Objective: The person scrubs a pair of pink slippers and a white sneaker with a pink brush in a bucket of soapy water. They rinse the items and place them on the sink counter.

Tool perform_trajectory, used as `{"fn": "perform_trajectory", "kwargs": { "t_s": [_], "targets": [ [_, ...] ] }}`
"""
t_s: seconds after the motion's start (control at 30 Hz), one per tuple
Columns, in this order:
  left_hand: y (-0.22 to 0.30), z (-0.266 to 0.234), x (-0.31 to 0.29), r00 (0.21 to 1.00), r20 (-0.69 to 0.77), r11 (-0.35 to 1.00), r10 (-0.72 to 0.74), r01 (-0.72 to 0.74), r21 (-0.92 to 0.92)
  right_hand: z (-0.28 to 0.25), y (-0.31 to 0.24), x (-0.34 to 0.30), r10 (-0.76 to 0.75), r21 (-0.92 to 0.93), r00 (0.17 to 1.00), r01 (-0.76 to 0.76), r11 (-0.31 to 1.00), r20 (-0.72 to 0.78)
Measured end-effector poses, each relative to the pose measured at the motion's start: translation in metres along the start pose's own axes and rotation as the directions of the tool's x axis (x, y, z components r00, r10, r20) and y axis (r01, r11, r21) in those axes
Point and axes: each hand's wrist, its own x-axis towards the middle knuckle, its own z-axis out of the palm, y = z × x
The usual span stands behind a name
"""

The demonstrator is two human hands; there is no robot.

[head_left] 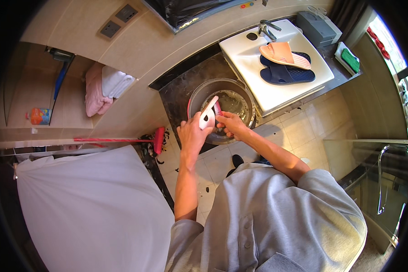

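Observation:
My left hand [195, 132] grips a pale peach slipper [207, 109], tilted on edge above a grey round basin [202, 93]. My right hand [231, 124] is closed around a small pink brush [218, 109], held close against the slipper. The side of the slipper it meets is partly hidden. Water with some foam [235, 105] shows inside the basin. On the white washbasin to the right lie another peach slipper [279, 53] and a pair of navy slippers [288, 75], overlapping one another.
The white washbasin [254, 61] has a chrome tap [268, 29] at its back. A grey box [317, 28] stands behind it. Folded towels [113, 83] sit in a niche at left. A red broom [158, 140] lies near dark debris; a white curtain [90, 199] hangs at left.

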Motion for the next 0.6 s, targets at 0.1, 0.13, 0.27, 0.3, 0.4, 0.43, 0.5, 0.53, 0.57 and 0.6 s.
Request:
{"fn": "perform_trajectory", "kwargs": {
  "t_s": [0.1,0.13,0.27,0.3,0.4,0.43,0.5,0.53,0.57,0.6],
  "targets": [
    [-0.021,-0.007,-0.012,1.0,-0.003,0.972,0.022,-0.022,-0.233,-0.004,0.006,0.006,0.002,-0.012,1.0,-0.002,1.0,-0.017],
    [-0.03,-0.008,-0.014,0.998,0.06,0.969,-0.004,0.018,-0.247,-0.007,0.008,0.008,-0.004,-0.015,1.0,0.004,1.0,-0.025],
    [-0.036,0.01,-0.022,1.0,0.011,0.976,-0.021,0.022,-0.219,-0.024,0.02,0.031,-0.166,-0.247,0.978,0.131,0.96,-0.129],
    [-0.032,0.016,-0.02,1.0,-0.01,0.983,-0.025,0.022,-0.185,-0.028,0.027,0.049,-0.341,-0.493,0.919,0.208,0.845,-0.198],
    [-0.03,0.029,-0.021,0.999,-0.044,0.993,-0.027,0.021,-0.118,-0.024,0.018,0.054,-0.55,-0.866,0.803,0.091,0.492,-0.229],
    [-0.031,0.033,-0.021,0.998,-0.054,0.996,-0.014,0.009,-0.093,-0.032,0.027,0.07,-0.44,-0.819,0.868,0.072,0.57,-0.229],
    [-0.02,0.033,-0.015,0.997,-0.077,0.994,0.014,-0.022,-0.107,-0.034,0.014,0.086,-0.22,-0.703,0.954,0.015,0.711,-0.203],
    [-0.023,0.034,-0.02,0.996,-0.089,0.994,0.0,-0.009,-0.105,-0.022,0.002,0.066,0.021,-0.457,0.955,-0.162,0.875,-0.297],
    [-0.023,0.035,-0.018,0.996,-0.085,0.995,0.01,-0.019,-0.102,-0.023,0.006,0.061,-0.168,-0.543,0.943,-0.015,0.84,-0.286],
    [-0.025,0.039,-0.015,0.997,-0.08,0.995,0.021,-0.029,-0.1,-0.027,0.008,0.055,-0.35,-0.623,0.901,0.122,0.772,-0.258]
  ]
}}
